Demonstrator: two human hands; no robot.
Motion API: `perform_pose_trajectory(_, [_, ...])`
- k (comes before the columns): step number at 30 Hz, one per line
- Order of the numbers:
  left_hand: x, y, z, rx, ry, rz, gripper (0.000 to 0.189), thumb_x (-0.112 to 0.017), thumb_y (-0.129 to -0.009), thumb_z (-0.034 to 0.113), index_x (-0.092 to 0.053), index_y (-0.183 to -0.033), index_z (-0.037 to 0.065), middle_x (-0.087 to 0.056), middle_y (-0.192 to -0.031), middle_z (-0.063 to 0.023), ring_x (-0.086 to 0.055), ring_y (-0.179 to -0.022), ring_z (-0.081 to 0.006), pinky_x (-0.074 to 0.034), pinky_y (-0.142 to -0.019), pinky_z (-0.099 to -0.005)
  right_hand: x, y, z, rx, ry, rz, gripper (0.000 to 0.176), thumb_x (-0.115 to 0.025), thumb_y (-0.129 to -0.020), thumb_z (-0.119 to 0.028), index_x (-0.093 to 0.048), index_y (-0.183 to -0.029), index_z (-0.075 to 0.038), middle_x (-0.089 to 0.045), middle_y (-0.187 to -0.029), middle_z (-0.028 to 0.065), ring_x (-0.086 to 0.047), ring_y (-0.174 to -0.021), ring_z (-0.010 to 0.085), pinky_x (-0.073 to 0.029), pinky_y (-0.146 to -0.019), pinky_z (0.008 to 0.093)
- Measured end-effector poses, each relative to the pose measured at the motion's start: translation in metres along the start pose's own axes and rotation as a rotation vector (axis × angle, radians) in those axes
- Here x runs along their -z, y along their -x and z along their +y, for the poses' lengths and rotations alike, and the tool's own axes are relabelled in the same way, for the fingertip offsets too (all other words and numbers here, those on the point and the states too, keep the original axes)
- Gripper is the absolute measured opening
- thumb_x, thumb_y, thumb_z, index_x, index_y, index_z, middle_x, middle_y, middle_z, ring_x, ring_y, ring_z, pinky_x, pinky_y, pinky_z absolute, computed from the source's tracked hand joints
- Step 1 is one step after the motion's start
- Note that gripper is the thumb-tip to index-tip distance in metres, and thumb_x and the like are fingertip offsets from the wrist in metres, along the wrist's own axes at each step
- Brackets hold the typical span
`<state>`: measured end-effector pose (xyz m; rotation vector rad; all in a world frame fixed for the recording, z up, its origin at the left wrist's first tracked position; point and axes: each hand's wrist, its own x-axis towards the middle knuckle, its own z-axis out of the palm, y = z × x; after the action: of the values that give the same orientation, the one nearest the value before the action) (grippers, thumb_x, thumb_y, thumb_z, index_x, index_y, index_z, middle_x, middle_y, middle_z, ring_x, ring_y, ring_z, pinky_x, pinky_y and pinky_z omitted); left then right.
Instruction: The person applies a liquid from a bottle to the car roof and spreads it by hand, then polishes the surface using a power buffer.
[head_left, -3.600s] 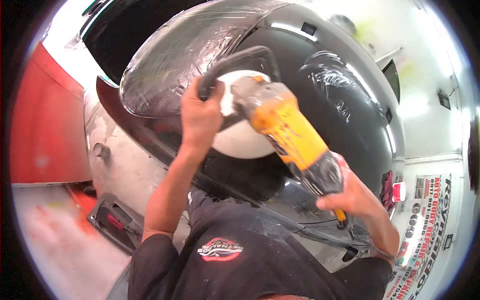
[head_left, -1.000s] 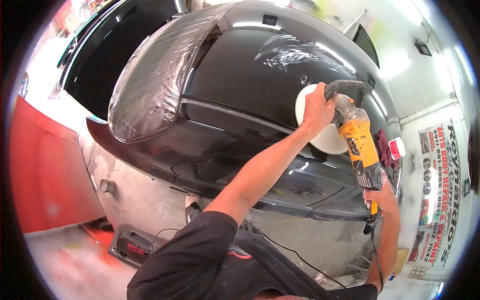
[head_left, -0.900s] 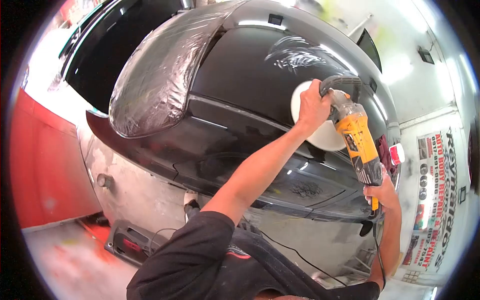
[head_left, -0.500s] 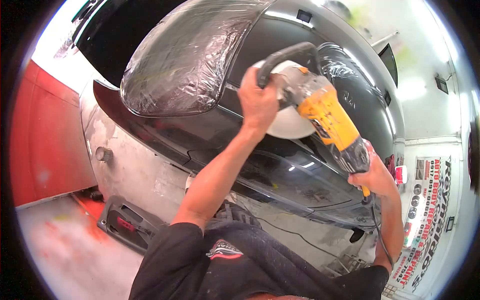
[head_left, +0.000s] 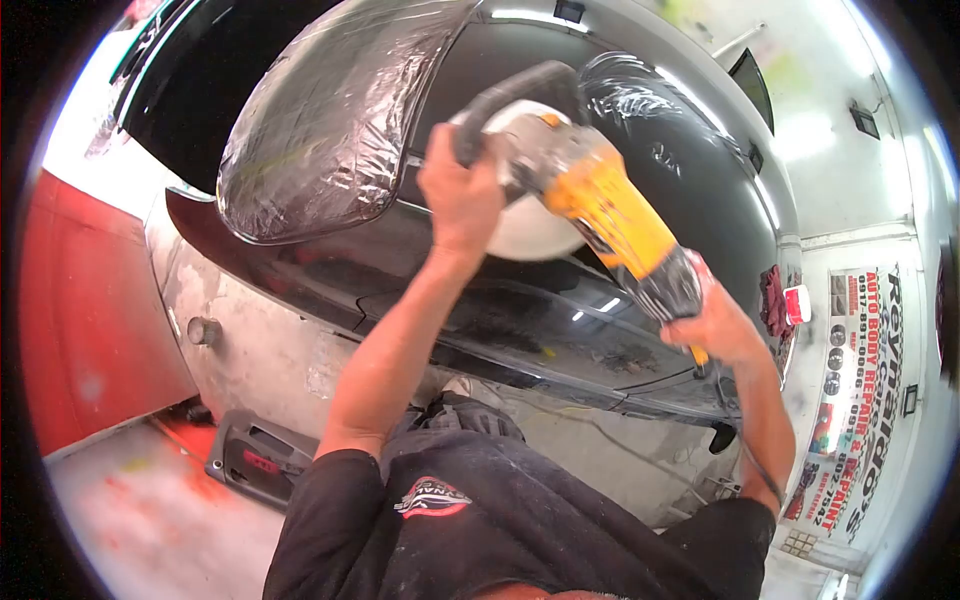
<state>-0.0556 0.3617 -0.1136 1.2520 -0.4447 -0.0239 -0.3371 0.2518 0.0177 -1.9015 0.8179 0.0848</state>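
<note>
A pale workshop wall (head_left: 840,180) rises on the right, bearing a printed banner (head_left: 855,400) that reads "AUTO BODY REPAIR & REPAINT". On the left stands a red panel (head_left: 90,310); on the stained concrete floor (head_left: 260,310) near it are a small can (head_left: 204,331) and a dark plastic case (head_left: 262,458) with a red label. A glossy black car (head_left: 690,210) fills the middle, wrinkled clear plastic film (head_left: 320,130) over part of it and white smears (head_left: 630,95) on its surface. At its far right end, a dark red cloth (head_left: 771,300) sits just beside a white tub (head_left: 796,305) with a red label.

The rotary polisher (head_left: 625,215) is over the car, tilted, its body scuffed yellow with a grimy grey head and black rear. Its broad white pad (head_left: 545,238) is partly hidden by the head and left hand; whether it touches the paint cannot be told. The left hand (head_left: 462,195) is clamped around the black loop handle (head_left: 525,82), the right hand (head_left: 718,322) around the rear grip, beside the power cord (head_left: 755,468).
</note>
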Motion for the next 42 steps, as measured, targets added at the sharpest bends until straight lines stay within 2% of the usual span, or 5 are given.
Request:
perform_pose_trajectory(5, [-0.101, 0.068, 0.027, 0.154, 0.080, -0.364, 0.015, -0.069, -0.092, 0.010, -0.063, -0.101, 0.000, -0.068, -0.081, -0.0059, -0.062, -0.075, -0.0115, -0.051, -0.067, -0.0314, 0.017, 0.108, 0.063, -0.207, -0.253, 0.271, 0.089, -0.079, -0.064, 0.005, -0.039, -0.143, -0.006, -0.059, -0.104, 0.0025, -0.059, -0.081, 0.0103, -0.052, -0.064, 0.0270])
perform_pose_trajectory(7, [-0.141, 0.096, 0.038, 0.148, 0.137, -0.450, 0.016, -0.067, -0.090, 0.009, -0.055, -0.096, 0.000, -0.064, -0.076, -0.0257, -0.067, -0.071, -0.0411, -0.050, -0.063, -0.0447, 0.022, 0.148, 0.082, -0.284, -0.304, 0.374, 0.085, -0.079, -0.066, 0.006, -0.040, -0.140, -0.006, -0.060, -0.099, 0.0025, -0.060, -0.075, 0.0105, -0.052, -0.061, 0.0272])
perform_pose_trajectory(9, [-0.177, 0.123, 0.038, 0.138, 0.141, -0.540, 0.016, -0.068, -0.090, 0.011, -0.061, -0.098, -0.001, -0.066, -0.076, -0.0171, -0.065, -0.067, -0.0197, -0.049, -0.060, -0.0359, 0.029, 0.181, 0.101, -0.338, -0.303, 0.458, 0.082, -0.078, -0.067, 0.006, -0.041, -0.139, -0.007, -0.061, -0.093, 0.0026, -0.060, -0.067, 0.0115, -0.052, -0.056, 0.0279])
perform_pose_trajectory(18, [-0.276, 0.129, 0.022, 0.098, 0.210, -0.573, 0.020, -0.068, -0.089, 0.011, -0.056, -0.095, -0.004, -0.066, -0.079, -0.0271, -0.067, -0.077, -0.0457, -0.050, -0.067, -0.0477, 0.090, 0.185, 0.102, -0.442, -0.238, 0.561, 0.075, -0.073, -0.069, 0.008, -0.042, -0.136, -0.005, -0.062, -0.080, 0.0051, -0.060, -0.055, 0.0162, -0.049, -0.046, 0.0309])
perform_pose_trajectory(42, [-0.147, -0.089, -0.052, 0.054, 0.154, -0.043, 0.021, -0.069, -0.089, 0.009, -0.062, -0.100, -0.006, -0.072, -0.080, -0.0227, -0.074, -0.073, -0.0320, -0.055, -0.071, -0.0400, 0.084, -0.054, -0.057, -0.325, 0.164, 0.326, 0.076, -0.072, -0.065, -0.002, -0.045, -0.136, -0.007, -0.060, -0.080, 0.0044, -0.057, -0.056, 0.0137, -0.048, -0.049, 0.0296])
